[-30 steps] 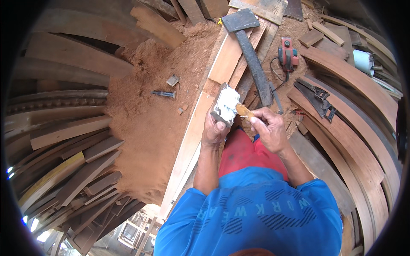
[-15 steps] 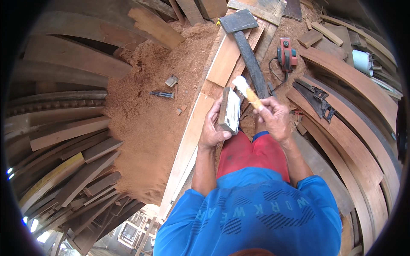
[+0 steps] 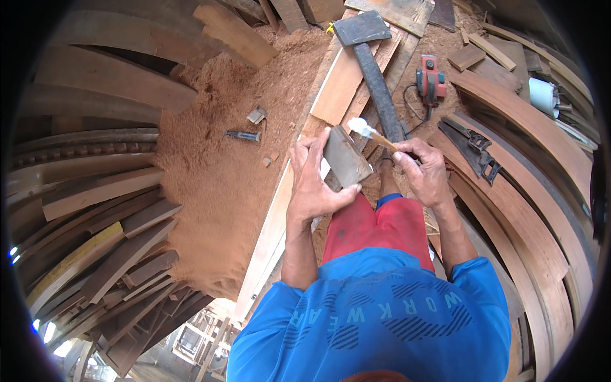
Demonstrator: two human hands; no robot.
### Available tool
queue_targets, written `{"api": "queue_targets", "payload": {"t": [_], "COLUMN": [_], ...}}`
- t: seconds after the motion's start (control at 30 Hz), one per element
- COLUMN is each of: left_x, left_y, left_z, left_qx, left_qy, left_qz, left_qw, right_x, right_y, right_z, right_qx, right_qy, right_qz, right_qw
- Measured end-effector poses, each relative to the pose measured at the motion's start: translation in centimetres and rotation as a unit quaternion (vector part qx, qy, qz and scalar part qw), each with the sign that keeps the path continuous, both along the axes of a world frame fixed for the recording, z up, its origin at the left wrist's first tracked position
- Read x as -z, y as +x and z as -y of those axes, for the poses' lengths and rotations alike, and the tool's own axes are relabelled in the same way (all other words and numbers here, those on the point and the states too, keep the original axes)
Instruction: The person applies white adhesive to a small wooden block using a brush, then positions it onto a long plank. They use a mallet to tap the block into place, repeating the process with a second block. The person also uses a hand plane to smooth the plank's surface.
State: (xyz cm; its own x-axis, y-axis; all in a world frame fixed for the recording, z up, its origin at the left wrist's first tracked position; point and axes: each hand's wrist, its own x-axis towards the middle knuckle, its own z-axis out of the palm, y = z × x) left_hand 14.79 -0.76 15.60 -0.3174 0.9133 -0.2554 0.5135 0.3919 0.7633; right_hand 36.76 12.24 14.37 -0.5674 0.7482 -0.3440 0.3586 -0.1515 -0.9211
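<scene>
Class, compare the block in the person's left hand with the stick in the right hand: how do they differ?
The block is broad and flat-faced; the stick is thin.
The block's visible face is dull grey-brown; the stick is yellowish-brown with a white-coated tip.
The left hand spans the block; the right hand pinches the stick.
Both are hand-held.

Lettering (image 3: 387, 311) (pale) on blue shirt (image 3: 407, 353)
</scene>
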Motion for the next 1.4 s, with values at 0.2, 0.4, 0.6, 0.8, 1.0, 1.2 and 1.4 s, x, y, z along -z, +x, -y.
{"api": "queue_targets", "payload": {"t": [0.2,0.4,0.6,0.8,1.0,1.2,1.4], "left_x": [0.8,0.4,-0.2,-0.8,-0.6,-0.3,0.0], "left_y": [-1.0,-1.1,-0.8,-1.0,-1.0,-1.1,-1.0], "left_z": [0.2,0.4,0.4,0.7,1.5,2.3,2.4], "left_qx": [-0.010,-0.008,0.003,0.016,0.018,0.002,-0.004], "left_qy": [-0.113,-0.062,-0.037,-0.025,0.012,0.022,0.033], "left_qz": [-0.192,-0.107,-0.037,-0.004,0.059,0.074,0.115], "left_qw": [0.975,0.992,0.999,1.000,0.998,0.997,0.993], "right_x": [1.1,3.6,3.7,2.5,2.2,0.9,0.8], "right_y": [-0.5,-1.3,-1.6,-0.4,-0.6,-0.1,-0.4], "right_z": [0.8,2.1,2.8,3.0,2.7,2.5,1.5], "right_qx": [0.029,-0.003,-0.002,0.002,-0.029,-0.002,-0.072], "right_qy": [-0.033,-0.030,-0.031,-0.024,0.031,-0.079,-0.133], "right_qz": [-0.001,-0.022,-0.036,-0.104,-0.095,-0.056,-0.038], "right_qw": [0.999,0.999,0.999,0.994,0.995,0.995,0.988]}}
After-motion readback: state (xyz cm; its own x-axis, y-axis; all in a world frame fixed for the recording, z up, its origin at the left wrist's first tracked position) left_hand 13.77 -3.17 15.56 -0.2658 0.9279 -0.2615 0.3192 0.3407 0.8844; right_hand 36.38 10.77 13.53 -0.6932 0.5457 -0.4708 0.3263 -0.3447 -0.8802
